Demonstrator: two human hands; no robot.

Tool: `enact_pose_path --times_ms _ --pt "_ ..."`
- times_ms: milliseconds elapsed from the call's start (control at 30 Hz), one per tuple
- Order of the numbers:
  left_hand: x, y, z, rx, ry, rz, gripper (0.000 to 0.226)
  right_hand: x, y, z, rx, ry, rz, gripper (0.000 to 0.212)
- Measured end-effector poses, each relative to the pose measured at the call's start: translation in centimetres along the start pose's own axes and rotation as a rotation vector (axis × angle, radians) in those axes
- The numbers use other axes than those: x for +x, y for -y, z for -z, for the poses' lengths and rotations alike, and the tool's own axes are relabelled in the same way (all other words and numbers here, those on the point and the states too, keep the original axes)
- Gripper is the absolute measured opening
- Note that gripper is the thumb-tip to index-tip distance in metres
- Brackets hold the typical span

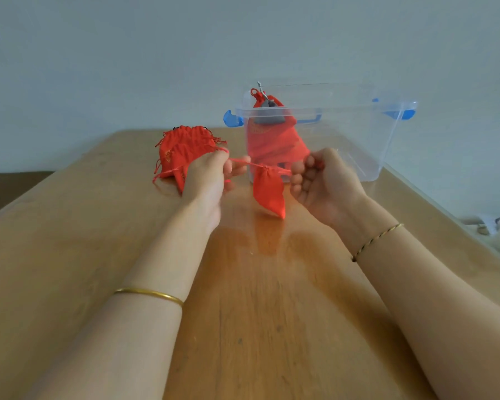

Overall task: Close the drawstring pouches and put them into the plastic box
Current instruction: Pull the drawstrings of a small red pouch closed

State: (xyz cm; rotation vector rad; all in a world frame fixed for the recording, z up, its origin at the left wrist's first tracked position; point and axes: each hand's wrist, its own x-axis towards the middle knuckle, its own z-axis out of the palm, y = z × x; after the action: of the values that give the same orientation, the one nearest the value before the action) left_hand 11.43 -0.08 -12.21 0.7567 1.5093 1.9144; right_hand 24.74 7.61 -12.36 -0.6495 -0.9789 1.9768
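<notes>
A small red drawstring pouch (269,192) hangs above the wooden table (70,255) between my hands, its mouth cinched. My left hand (208,180) pinches the left end of its red string and my right hand (315,180) pinches the right end, the string stretched taut between them. A heap of red pouches (182,151) lies on the table just behind my left hand. The clear plastic box (358,134) with blue latches stands behind my right hand. Red pouches (274,140) and a grey one (269,114) lie inside it at its left end.
The box's clear lid (315,92) leans behind it against the pale wall. The table's right edge runs close to the box, with some pale objects (491,226) beyond it at the far right.
</notes>
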Motion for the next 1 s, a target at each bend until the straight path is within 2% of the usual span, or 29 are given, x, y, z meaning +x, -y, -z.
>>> enact_pose_path --times_ms 67,133,300,400,500,600,700,767,867,1000 --pt "-0.4 -0.3 -0.1 -0.231 0.108 0.051 0.039 0.2 -0.7 0.2 -0.136 -0.045 -0.046 0.027" --pt "-0.7 -0.4 -0.3 -0.278 0.175 0.060 0.037 0.4 -0.8 0.3 -0.135 -0.051 -0.061 0.027" --pt "-1.1 -0.3 -0.2 -0.003 0.251 0.021 0.022 0.0 0.5 0.2 -0.065 0.025 0.040 0.027" --pt "-1.2 -0.1 -0.4 0.215 0.305 -0.052 0.014 -0.4 0.6 -0.4 -0.161 0.086 0.131 0.026" --pt "-1.5 0.0 -0.6 0.333 0.382 -0.086 0.007 -1.0 0.4 -1.0 -0.327 0.126 0.213 0.023" --pt "-1.6 0.2 -0.7 0.400 0.371 -0.099 0.009 -1.2 0.2 -1.2 -0.433 0.145 0.229 0.023" --pt "-1.5 0.3 -0.6 0.349 0.359 -0.065 0.011 -1.1 0.3 -1.0 -0.561 0.105 0.118 0.033" --pt "-1.6 0.3 -0.6 0.306 0.353 -0.042 0.012 -1.2 0.3 -1.0 -0.630 0.101 0.087 0.030" --pt "-1.6 0.2 -0.6 0.250 0.330 -0.023 0.015 -1.4 0.2 -1.1 -0.634 0.092 0.123 0.015" --pt "-1.6 0.3 -0.7 0.223 0.268 0.001 0.012 -1.1 -0.2 -0.9 -0.830 0.089 0.275 0.015"
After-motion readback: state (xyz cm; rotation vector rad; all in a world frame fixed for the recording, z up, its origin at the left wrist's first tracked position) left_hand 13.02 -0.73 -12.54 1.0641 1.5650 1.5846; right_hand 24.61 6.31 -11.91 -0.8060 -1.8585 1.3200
